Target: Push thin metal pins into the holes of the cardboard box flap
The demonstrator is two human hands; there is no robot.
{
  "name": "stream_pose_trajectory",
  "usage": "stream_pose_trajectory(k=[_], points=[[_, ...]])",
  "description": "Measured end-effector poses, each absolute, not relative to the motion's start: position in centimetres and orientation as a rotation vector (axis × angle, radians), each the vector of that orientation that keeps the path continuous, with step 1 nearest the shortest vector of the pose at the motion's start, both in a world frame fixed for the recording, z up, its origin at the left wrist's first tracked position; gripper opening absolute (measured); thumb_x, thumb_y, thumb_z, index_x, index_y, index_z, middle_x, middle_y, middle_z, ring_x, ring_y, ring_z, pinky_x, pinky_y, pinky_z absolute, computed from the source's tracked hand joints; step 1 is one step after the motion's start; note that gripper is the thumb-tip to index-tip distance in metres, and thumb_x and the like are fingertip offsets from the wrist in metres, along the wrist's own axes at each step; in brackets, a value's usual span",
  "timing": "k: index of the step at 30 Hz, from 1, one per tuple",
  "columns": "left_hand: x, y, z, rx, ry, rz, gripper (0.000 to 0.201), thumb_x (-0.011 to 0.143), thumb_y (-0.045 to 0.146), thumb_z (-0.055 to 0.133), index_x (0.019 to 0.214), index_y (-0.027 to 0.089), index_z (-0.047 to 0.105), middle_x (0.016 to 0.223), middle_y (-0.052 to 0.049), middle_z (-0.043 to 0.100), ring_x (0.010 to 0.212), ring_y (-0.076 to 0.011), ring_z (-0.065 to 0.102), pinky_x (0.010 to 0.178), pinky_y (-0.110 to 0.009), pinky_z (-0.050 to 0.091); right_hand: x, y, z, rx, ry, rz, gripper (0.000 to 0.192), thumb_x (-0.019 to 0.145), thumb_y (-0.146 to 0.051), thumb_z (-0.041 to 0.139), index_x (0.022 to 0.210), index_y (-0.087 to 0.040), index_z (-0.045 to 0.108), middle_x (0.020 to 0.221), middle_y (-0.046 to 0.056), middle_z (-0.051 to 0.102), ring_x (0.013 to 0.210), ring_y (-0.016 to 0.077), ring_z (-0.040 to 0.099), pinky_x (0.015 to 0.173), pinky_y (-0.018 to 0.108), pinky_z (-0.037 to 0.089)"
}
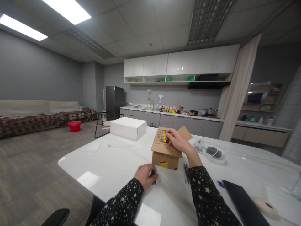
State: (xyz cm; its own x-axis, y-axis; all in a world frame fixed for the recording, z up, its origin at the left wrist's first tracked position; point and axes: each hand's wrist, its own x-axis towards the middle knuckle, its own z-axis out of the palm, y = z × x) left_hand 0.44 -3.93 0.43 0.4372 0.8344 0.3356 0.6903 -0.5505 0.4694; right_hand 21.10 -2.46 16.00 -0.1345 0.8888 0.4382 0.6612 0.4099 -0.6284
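A brown cardboard box [166,160] with yellow and red print stands on the white table [113,169], its flaps on top folded outward. Small dark bits lie scattered on the far part of its top. Over that top is my right hand [179,141], fingers pinched together beside a yellow-and-red patch; what they grip, if anything, is hidden. My left hand [145,176] rests on the table just in front of the box, its fingers curled round a small dark object [152,173] whose kind I cannot make out. A dark strip of small items [186,173] lies right of the box.
A closed white box [128,128] stands behind to the left, near a crumpled tissue [93,148]. At right are a white basket [217,159] with a grey item and cable, a dark flat device [244,201] and a beige mouse-like object [265,207]. A chair [110,122] stands beyond.
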Motion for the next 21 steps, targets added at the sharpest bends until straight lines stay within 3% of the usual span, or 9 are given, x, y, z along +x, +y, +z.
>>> stream_pose_trajectory(k=[10,21], points=[[0.3,-4.0,0.6,2.433,1.324,0.768,0.019,0.08,0.036,0.056,0.092,0.024,0.064,0.104,-0.001,0.067,0.103,-0.0207,0.058,0.095,-0.034,0.039,20.4,-3.3,16.9,-1.271,-1.858,0.214,0.022,0.085,-0.037,0.048,0.082,-0.018,0.058,0.08,0.003,0.064,0.073,0.016,0.057,0.064,0.026,0.042],[0.1,-3.8,0.5,2.412,1.323,0.783,0.018,0.077,0.035,0.059,0.091,0.024,0.064,0.105,-0.001,0.067,0.105,-0.0215,0.058,0.095,-0.035,0.039,16.6,-6.7,18.3,-0.936,-1.85,0.271,0.021,0.088,-0.039,0.05,0.09,-0.019,0.055,0.073,0.001,0.059,0.069,0.0141,0.055,0.062,0.025,0.045]])
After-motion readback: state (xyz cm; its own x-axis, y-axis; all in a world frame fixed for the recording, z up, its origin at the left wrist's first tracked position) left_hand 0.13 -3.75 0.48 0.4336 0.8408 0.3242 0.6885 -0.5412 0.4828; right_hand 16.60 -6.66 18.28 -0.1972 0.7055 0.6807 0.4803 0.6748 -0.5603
